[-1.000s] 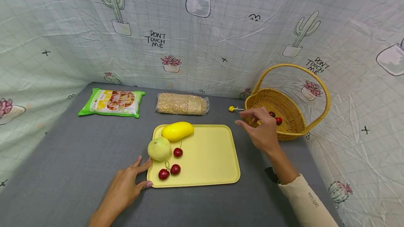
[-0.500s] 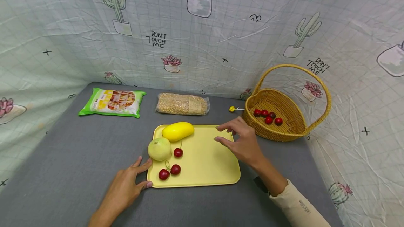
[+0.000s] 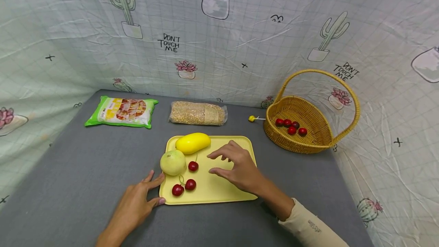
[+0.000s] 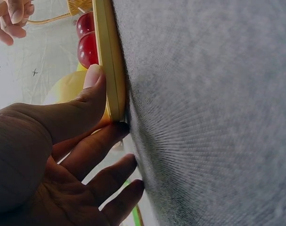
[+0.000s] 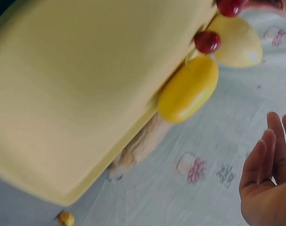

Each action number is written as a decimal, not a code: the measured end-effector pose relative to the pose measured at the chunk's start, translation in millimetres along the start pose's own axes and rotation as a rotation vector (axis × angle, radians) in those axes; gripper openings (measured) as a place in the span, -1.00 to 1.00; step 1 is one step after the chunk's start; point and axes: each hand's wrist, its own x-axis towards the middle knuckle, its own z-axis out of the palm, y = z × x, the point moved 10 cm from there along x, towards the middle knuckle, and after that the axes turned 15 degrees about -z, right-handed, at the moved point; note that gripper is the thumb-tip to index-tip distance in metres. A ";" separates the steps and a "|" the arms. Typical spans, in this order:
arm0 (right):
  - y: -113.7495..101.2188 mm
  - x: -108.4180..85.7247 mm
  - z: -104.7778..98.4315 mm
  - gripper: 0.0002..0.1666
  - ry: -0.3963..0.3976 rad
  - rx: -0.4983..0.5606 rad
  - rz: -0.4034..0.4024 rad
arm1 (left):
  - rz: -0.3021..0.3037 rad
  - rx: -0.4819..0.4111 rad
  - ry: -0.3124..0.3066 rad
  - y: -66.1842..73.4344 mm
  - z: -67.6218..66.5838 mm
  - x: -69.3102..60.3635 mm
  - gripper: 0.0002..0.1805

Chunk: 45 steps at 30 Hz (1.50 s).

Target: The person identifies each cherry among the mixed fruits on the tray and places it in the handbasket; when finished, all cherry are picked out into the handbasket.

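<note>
My left hand (image 3: 135,201) grips the left edge of a yellow tray (image 3: 226,197). In the left wrist view its thumb (image 4: 94,84) lies on the rim and the index finger touches the tray's corner. My right hand (image 3: 238,169) is over the tray's right half, thumb and fingers apart, holding nothing. On the tray's left side are a yellow mango-like fruit (image 3: 193,143), a pale green round fruit (image 3: 173,162), a single stemmed cherry (image 3: 193,166) and a pair of joined cherries (image 3: 190,185). The right wrist view shows the single cherry (image 5: 207,42) beside the yellow fruit (image 5: 190,89).
A wicker basket (image 3: 298,148) with an arched handle stands at the right, several cherries (image 3: 292,130) inside. Beside it lies a small yellow thing on a white stick (image 3: 252,118). At the back are a green-edged food packet (image 3: 127,109) and a bag of yellowish kernels (image 3: 192,113).
My right hand has moved left from over the basket to above the tray, its fingers still apart. My left hand and the fruit on the tray have stayed in place.
</note>
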 end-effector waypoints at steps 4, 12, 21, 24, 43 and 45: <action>-6.9 2.0 17.2 -0.57 -0.052 0.035 0.000 | 0.005 -0.002 0.005 -0.3 0.2 0.0 -0.20; -17.9 3.6 47.6 -0.52 -0.167 0.040 -0.003 | -0.003 -0.007 -0.012 -2.4 1.6 -0.1 -0.19; -23.6 6.0 81.0 -0.51 -0.335 0.049 0.051 | -0.002 -0.006 -0.009 -2.9 1.6 0.1 -0.20; -25.5 7.5 90.6 -0.49 -0.392 0.024 0.058 | 0.002 -0.006 -0.015 -2.9 2.7 0.5 -0.20; -33.2 16.1 128.5 -0.55 -0.514 -0.056 -0.001 | 0.001 -0.001 -0.031 -2.5 5.1 1.9 -0.20; -33.6 16.6 130.3 -0.57 -0.523 -0.070 -0.008 | -0.003 -0.001 -0.036 -2.4 5.1 1.8 -0.20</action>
